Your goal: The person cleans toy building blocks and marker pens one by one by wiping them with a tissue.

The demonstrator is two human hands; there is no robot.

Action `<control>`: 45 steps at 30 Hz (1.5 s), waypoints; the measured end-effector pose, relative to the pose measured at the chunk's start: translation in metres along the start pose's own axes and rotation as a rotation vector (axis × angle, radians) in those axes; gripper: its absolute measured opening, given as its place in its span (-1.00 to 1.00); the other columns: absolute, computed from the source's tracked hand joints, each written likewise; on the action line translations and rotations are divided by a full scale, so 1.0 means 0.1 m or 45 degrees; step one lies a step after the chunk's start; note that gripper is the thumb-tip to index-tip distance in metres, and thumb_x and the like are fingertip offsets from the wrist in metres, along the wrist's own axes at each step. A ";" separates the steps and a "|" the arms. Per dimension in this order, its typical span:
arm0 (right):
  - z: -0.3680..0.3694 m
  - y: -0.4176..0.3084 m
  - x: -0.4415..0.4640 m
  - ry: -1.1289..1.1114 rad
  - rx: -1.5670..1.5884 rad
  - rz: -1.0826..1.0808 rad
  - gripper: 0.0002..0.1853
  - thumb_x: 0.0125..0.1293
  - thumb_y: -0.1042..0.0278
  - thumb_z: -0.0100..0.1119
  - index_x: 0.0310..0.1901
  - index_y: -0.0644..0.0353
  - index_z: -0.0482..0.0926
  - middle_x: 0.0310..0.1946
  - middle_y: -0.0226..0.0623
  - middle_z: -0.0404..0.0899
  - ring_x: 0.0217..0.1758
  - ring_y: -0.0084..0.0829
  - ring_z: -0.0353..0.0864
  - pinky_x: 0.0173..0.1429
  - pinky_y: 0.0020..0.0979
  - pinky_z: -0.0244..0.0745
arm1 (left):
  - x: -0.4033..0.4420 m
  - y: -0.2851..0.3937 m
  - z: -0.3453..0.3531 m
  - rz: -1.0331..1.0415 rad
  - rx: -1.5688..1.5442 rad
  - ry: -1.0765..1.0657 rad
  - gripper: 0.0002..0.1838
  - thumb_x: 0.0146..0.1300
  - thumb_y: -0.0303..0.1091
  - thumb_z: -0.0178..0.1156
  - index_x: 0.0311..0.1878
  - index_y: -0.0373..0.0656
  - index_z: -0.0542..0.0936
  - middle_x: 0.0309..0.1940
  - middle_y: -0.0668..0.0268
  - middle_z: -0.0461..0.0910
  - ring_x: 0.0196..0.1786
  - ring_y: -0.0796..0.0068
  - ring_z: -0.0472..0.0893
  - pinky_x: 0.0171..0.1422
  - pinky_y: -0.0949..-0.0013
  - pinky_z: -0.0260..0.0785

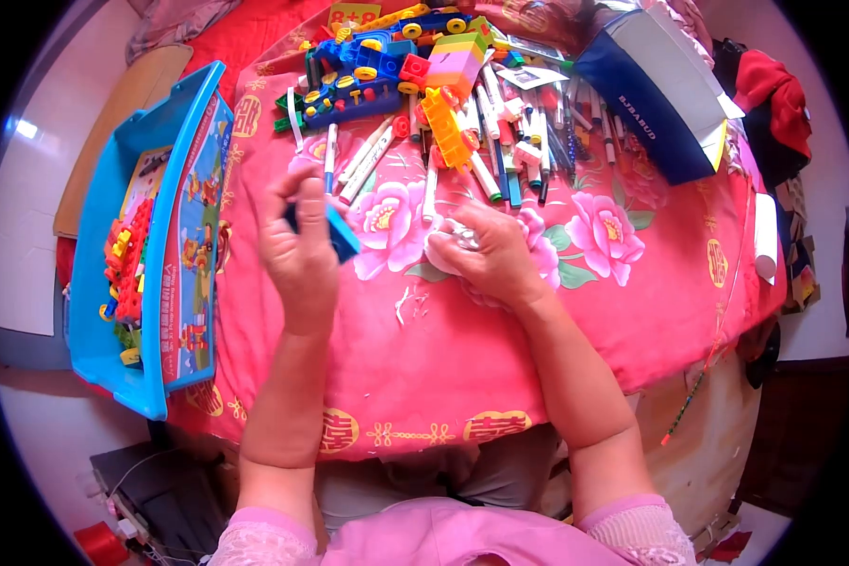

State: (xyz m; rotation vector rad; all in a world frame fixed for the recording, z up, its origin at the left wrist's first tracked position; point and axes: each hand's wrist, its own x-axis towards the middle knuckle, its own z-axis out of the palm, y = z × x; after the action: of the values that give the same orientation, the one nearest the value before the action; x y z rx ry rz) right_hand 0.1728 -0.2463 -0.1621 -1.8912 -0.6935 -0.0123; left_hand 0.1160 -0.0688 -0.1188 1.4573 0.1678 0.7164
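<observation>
My left hand [297, 255] is raised over the left part of the table, its fingers closed on a blue toy block [341, 236]. Part of that block is hidden behind the fingers. To the right, my right hand [498, 253] is curled over the flowered cloth. A small whitish thing [464, 236] shows between its thumb and fingers, too small to name. Small white scraps [407, 307] lie on the cloth between my forearms. Beyond my hands are several marker pens [368, 162] and an orange toy piece [446, 129].
A light-blue plastic bin [151, 382] with colourful toy bricks [127, 259] inside stands at the left. At the far side are a blue toy train [358, 102] and stacked blocks [457, 64]. A dark-blue box [646, 118] lies at the back right on the red cloth [538, 387].
</observation>
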 end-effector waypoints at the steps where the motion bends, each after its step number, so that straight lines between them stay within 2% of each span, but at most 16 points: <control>1: 0.01 0.06 0.02 -0.030 -0.076 -0.026 -0.79 0.02 0.30 0.20 -0.44 0.28 0.46 -0.54 -0.21 0.44 -0.50 -0.34 0.49 -0.41 -0.39 0.34 | 0.03 0.10 -0.03 0.139 0.045 0.075 -0.80 0.24 -0.38 0.01 -0.09 -0.17 0.41 -0.30 0.32 0.47 -0.44 0.66 0.48 -0.38 0.58 0.39; 4: 0.03 0.02 0.02 0.062 0.118 0.049 -0.76 0.04 0.28 0.20 -0.45 0.30 0.45 -0.55 -0.21 0.48 -0.53 -0.40 0.50 -0.47 -0.40 0.35 | 0.05 0.53 -0.18 0.281 0.287 0.149 -0.69 0.18 -0.49 0.01 0.02 -0.18 0.37 -0.08 0.30 0.39 -0.15 0.63 0.41 -0.03 0.56 0.29; 7: -0.09 -0.17 0.02 -0.140 0.372 0.560 -0.75 0.06 0.25 0.20 -0.44 0.31 0.47 -0.55 -0.20 0.51 -0.56 -0.42 0.51 -0.51 -0.41 0.36 | 0.07 0.99 -0.41 0.404 0.706 0.148 -0.67 0.18 -0.45 0.04 0.05 -0.18 0.37 -0.04 0.26 0.39 -0.07 0.56 0.42 0.02 0.53 0.29; 10: -0.07 -0.08 0.04 -0.106 0.372 0.466 -0.76 0.08 0.26 0.19 -0.43 0.29 0.47 -0.62 -0.22 0.49 -0.64 -0.50 0.47 -0.57 -0.44 0.33 | 0.10 1.35 -0.73 0.633 1.459 0.165 -0.67 0.23 -0.33 0.02 0.08 -0.10 0.37 0.03 0.22 0.37 0.08 0.41 0.40 0.10 0.39 0.30; 11: -0.09 -0.11 0.03 -0.129 0.416 0.528 -0.77 0.09 0.26 0.18 -0.43 0.28 0.48 -0.65 -0.23 0.48 -0.67 -0.53 0.45 -0.60 -0.45 0.32 | 0.14 1.43 -0.87 0.608 1.562 0.153 -0.67 0.23 -0.34 0.01 0.08 -0.08 0.36 0.03 0.22 0.37 0.10 0.40 0.39 0.09 0.37 0.31; 14: 0.02 0.10 0.04 -0.003 0.271 0.165 -0.83 0.15 0.30 0.15 -0.40 0.23 0.49 -0.69 -0.45 0.44 -0.73 -0.74 0.32 -0.70 -0.61 0.17 | 0.28 1.59 -1.25 0.495 1.865 0.137 -0.65 0.25 -0.29 -0.05 0.12 -0.05 0.32 0.09 0.22 0.31 0.16 0.37 0.34 0.15 0.28 0.28; 16: -0.03 -0.01 0.03 -0.066 0.338 0.317 -0.82 0.14 0.28 0.15 -0.39 0.23 0.49 -0.69 -0.40 0.45 -0.75 -0.70 0.33 -0.71 -0.58 0.19 | 0.39 1.56 -1.47 0.462 1.968 0.144 -0.67 0.25 -0.32 -0.04 0.10 -0.06 0.34 0.07 0.19 0.31 0.13 0.34 0.37 0.08 0.30 0.34; 20: -0.02 -0.02 0.02 -0.056 0.423 0.358 -0.80 0.12 0.27 0.16 -0.42 0.25 0.46 -0.71 -0.33 0.45 -0.80 -0.63 0.34 -0.75 -0.52 0.20 | 0.27 1.51 -1.33 0.436 1.930 0.246 -0.68 0.26 -0.30 -0.08 0.09 -0.07 0.36 0.06 0.20 0.33 0.13 0.35 0.37 0.19 0.29 0.24; 25: -0.06 -0.10 0.04 -0.100 0.453 0.475 -0.79 0.10 0.26 0.18 -0.39 0.25 0.48 -0.68 -0.31 0.47 -0.76 -0.63 0.37 -0.70 -0.52 0.25 | 0.03 1.16 -0.53 0.597 1.361 -0.167 -0.73 0.18 -0.42 0.06 -0.03 -0.19 0.44 -0.14 0.22 0.47 0.02 0.41 0.43 0.11 0.42 0.26; 27: -0.05 -0.09 0.04 -0.071 0.388 0.400 -0.79 0.09 0.27 0.19 -0.39 0.26 0.50 -0.66 -0.31 0.48 -0.71 -0.61 0.40 -0.65 -0.52 0.28 | 0.06 0.78 -0.27 0.563 1.215 -0.347 -0.72 0.08 -0.51 0.09 -0.09 -0.26 0.46 -0.20 0.15 0.48 -0.05 0.28 0.46 0.05 0.34 0.27; 28: -0.06 -0.08 0.05 -0.056 0.354 0.363 -0.79 0.09 0.27 0.19 -0.39 0.26 0.50 -0.65 -0.30 0.49 -0.69 -0.61 0.41 -0.63 -0.52 0.30 | 0.09 0.57 -0.14 0.593 1.206 -0.428 -0.70 0.09 -0.51 0.10 -0.06 -0.30 0.45 -0.20 0.20 0.47 -0.12 0.40 0.47 -0.02 0.42 0.31; 31: -0.02 0.02 0.06 -0.009 0.290 0.216 -0.77 0.07 0.26 0.20 -0.39 0.27 0.51 -0.59 -0.25 0.51 -0.58 -0.56 0.47 -0.50 -0.50 0.36 | 0.19 0.02 0.32 0.356 0.977 -0.612 -0.63 0.07 -0.41 0.14 -0.01 -0.26 0.42 -0.20 0.14 0.46 -0.14 0.35 0.48 -0.11 0.39 0.35; 36: 0.01 0.03 0.07 0.035 0.234 0.125 -0.79 0.04 0.30 0.18 -0.36 0.25 0.51 -0.53 -0.18 0.52 -0.50 -0.40 0.55 -0.41 -0.43 0.40 | 0.47 -0.57 0.91 0.569 1.038 -0.508 -0.44 -0.08 -0.30 0.24 0.03 -0.27 0.36 -0.13 0.01 0.36 0.01 0.10 0.38 0.11 0.28 0.25; 42: -0.07 -0.04 0.07 -0.072 0.239 0.272 -0.78 0.03 0.28 0.19 -0.36 0.27 0.52 -0.50 -0.17 0.51 -0.47 -0.35 0.55 -0.39 -0.39 0.40 | 0.57 -0.75 0.88 0.599 1.032 -0.412 -0.49 -0.05 -0.32 0.23 0.03 -0.21 0.39 -0.16 0.07 0.42 -0.12 0.20 0.48 0.05 0.32 0.31; 44: -0.03 0.01 0.07 -0.013 0.157 0.164 -0.76 0.02 0.27 0.21 -0.36 0.28 0.51 -0.49 -0.18 0.51 -0.48 -0.35 0.54 -0.39 -0.39 0.40 | 0.48 -0.68 0.72 0.037 0.460 -0.414 -0.60 0.07 -0.49 0.07 0.03 -0.28 0.36 -0.13 0.08 0.44 -0.15 0.40 0.52 -0.01 0.42 0.37; 45: -0.01 0.03 0.08 0.012 0.144 0.126 -0.76 0.03 0.27 0.21 -0.37 0.28 0.51 -0.52 -0.20 0.50 -0.51 -0.40 0.53 -0.43 -0.41 0.39 | 0.40 -0.52 0.64 -0.210 0.073 -0.393 -0.58 0.09 -0.52 0.02 0.07 -0.30 0.31 -0.11 0.08 0.43 -0.14 0.38 0.52 0.01 0.40 0.37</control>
State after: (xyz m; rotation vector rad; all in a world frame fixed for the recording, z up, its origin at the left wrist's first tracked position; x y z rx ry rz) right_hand 0.1810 -0.2442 -0.1621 -1.8138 -0.5815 0.0791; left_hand 0.1980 -0.0984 -0.1462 1.5696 0.0693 0.3495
